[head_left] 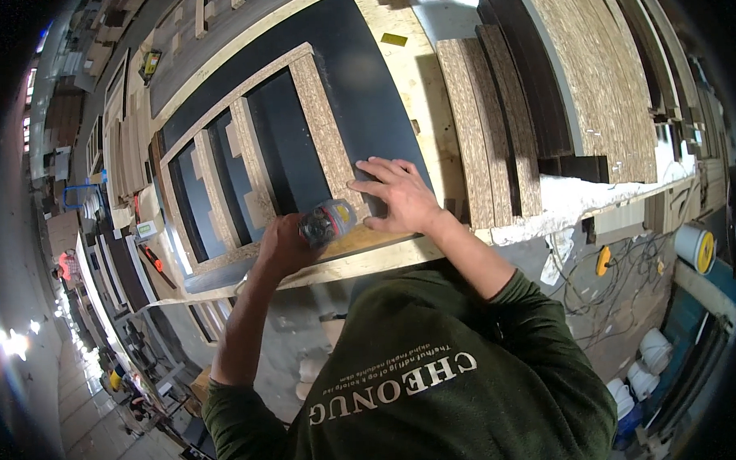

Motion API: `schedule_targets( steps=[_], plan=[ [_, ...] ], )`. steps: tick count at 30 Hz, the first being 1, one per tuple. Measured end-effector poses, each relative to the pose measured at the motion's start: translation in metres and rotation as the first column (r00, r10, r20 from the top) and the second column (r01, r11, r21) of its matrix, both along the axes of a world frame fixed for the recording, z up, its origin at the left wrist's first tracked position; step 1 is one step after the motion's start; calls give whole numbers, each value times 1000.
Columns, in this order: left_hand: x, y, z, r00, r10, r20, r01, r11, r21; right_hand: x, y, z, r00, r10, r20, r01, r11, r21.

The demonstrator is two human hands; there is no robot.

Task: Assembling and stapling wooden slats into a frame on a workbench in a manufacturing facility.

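Observation:
A ladder-like wooden frame (322, 122) of speckled board strips lies on a dark panel (371, 80). At the frame's near edge, my left hand (284, 244) is closed around a clear plastic bottle (335, 218) with a bit of red and yellow on it. The bottle is held over the near rail, and its far end is hard to make out. My right hand (401, 198) rests with fingers spread at the frame's near right corner, reaching onto the dark panel. Small wood blocks (259, 208) sit against the inner strips.
The panel lies on a pale wooden workbench (401, 257). Stacked speckled boards (482, 129) stand close on the right. A yellow-green tape measure (150, 66) lies at the far left, and an orange-and-black tool (152, 258) nearer. Cables (605, 291) trail on the floor at right, near a white bucket (694, 247).

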State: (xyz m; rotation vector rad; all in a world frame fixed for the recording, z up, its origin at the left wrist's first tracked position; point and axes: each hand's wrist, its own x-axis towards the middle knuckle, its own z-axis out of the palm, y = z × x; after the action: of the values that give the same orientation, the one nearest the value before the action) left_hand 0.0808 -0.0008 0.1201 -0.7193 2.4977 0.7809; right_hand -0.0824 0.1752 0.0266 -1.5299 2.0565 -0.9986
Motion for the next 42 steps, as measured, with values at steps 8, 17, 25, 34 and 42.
schedule_targets(
  steps=[8,17,25,34,42],
  plan=[
    [-11,12,19,991,6,-131,-5,1000,7,1,3,-4,1000,-25,7,25,1000,-18],
    [0,0,-3,992,-51,-116,50,999,-16,1,5,0,1000,-1,8,1,1000,1],
    [-4,-11,-8,998,-17,-61,15,999,-37,-1,0,-2,999,-32,8,33,998,-52],
    [43,15,18,967,252,-31,-236,938,254,10,-5,2,999,-5,-47,0,993,-122],
    [204,67,19,755,613,-232,-606,788,108,23,-29,10,997,-76,-15,77,996,36]
  ],
)
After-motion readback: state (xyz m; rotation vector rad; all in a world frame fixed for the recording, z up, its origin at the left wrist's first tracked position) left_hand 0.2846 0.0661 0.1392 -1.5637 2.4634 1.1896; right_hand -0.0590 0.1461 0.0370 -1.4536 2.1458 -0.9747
